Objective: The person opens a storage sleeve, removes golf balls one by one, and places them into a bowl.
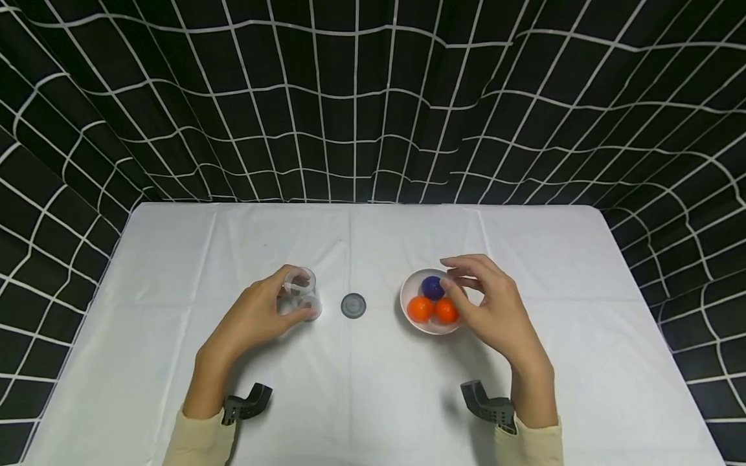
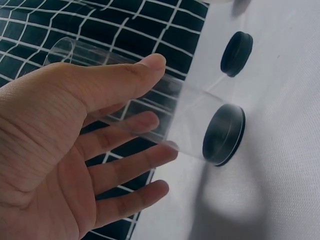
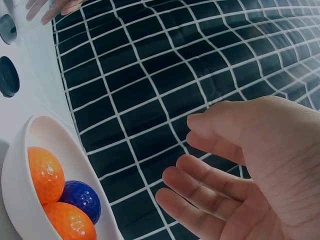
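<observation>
My left hand is around a clear plastic tube, thumb on one side and fingers on the other. The left wrist view shows a dark cap on the tube's lower end; whether this end touches the table is hard to tell. Over the right rim of a white bowl hovers my right hand, fingers loosely bent and holding nothing. Inside the bowl lie two orange balls and a dark blue ball. In the head view the right thumb partly overlaps the blue ball.
A loose dark round cap lies between the tube and the bowl. White cloth covers the table. Black curtains with a white grid stand behind the table and along both sides.
</observation>
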`<action>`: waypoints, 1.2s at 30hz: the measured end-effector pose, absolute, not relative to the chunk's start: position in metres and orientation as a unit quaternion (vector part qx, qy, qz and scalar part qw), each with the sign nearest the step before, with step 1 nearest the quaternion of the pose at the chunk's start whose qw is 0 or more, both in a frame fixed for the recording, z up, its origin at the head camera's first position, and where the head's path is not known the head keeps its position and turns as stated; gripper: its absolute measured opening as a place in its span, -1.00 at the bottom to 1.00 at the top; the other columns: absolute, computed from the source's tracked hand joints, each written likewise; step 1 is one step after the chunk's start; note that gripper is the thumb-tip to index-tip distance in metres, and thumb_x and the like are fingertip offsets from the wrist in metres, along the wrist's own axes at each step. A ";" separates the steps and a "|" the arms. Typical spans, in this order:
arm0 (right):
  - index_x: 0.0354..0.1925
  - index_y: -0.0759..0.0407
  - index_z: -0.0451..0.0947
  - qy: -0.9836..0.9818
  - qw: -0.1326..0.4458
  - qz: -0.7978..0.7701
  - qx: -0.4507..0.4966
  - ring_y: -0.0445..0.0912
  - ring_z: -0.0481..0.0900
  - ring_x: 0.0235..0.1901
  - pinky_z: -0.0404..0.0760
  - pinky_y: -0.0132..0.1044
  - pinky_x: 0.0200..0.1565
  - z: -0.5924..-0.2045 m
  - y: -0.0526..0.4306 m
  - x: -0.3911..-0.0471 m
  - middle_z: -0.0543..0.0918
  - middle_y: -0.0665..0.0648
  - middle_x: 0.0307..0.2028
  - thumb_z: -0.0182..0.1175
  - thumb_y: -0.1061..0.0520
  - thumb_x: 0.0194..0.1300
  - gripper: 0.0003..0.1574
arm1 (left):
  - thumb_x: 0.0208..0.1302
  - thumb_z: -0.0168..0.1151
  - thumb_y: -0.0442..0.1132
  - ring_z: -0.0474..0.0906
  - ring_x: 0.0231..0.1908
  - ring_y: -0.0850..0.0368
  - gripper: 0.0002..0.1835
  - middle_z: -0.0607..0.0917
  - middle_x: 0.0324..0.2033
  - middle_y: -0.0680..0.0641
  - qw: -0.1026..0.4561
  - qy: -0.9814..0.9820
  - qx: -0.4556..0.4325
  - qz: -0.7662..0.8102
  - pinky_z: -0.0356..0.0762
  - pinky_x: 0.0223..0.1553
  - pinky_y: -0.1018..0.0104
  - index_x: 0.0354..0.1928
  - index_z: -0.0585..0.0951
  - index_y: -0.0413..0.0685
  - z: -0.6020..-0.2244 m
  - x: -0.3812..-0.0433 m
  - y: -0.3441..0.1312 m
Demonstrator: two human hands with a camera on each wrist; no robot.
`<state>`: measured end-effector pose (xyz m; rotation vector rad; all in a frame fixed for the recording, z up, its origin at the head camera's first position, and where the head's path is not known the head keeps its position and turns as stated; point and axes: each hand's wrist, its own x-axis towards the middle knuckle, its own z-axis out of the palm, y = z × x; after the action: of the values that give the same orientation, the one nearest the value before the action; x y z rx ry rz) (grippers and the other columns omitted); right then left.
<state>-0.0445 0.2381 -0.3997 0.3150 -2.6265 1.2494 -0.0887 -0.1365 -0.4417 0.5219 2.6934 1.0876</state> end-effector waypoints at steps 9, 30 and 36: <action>0.15 0.19 0.68 -0.897 0.109 0.416 0.101 0.02 0.72 0.02 0.54 -0.71 0.14 -0.399 0.243 -0.040 0.72 0.12 0.05 0.33 0.31 0.41 -0.64 | 0.25 0.57 0.04 0.67 0.04 0.00 -0.43 0.76 0.03 0.02 0.102 0.904 0.183 0.372 0.59 0.12 0.03 0.25 0.56 0.25 -0.443 -0.088 -0.134; 0.16 0.21 0.68 -0.897 0.115 0.415 0.099 0.04 0.75 0.03 0.52 -0.73 0.13 -0.400 0.244 -0.050 0.73 0.16 0.05 0.34 0.29 0.43 -0.65 | 0.16 0.59 0.20 0.53 0.38 0.03 -0.09 0.62 0.33 0.09 0.120 0.905 0.178 0.367 0.48 0.41 -0.08 0.51 0.39 0.27 -0.435 -0.089 -0.155; 0.16 0.20 0.68 -0.897 0.119 0.416 0.091 -0.18 0.73 0.03 0.51 -0.73 0.14 -0.396 0.247 -0.051 0.73 0.17 0.06 0.32 0.29 0.44 -0.65 | 0.22 0.52 0.18 0.23 0.60 -0.16 -0.10 0.42 0.52 -0.08 0.106 0.920 0.184 0.328 0.16 0.58 -0.26 0.55 0.36 0.20 -0.425 -0.088 -0.166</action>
<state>-0.0507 0.2470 -0.3961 0.2667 -2.6227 1.2165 -0.0879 -0.1659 -0.4253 0.5432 2.7119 0.9676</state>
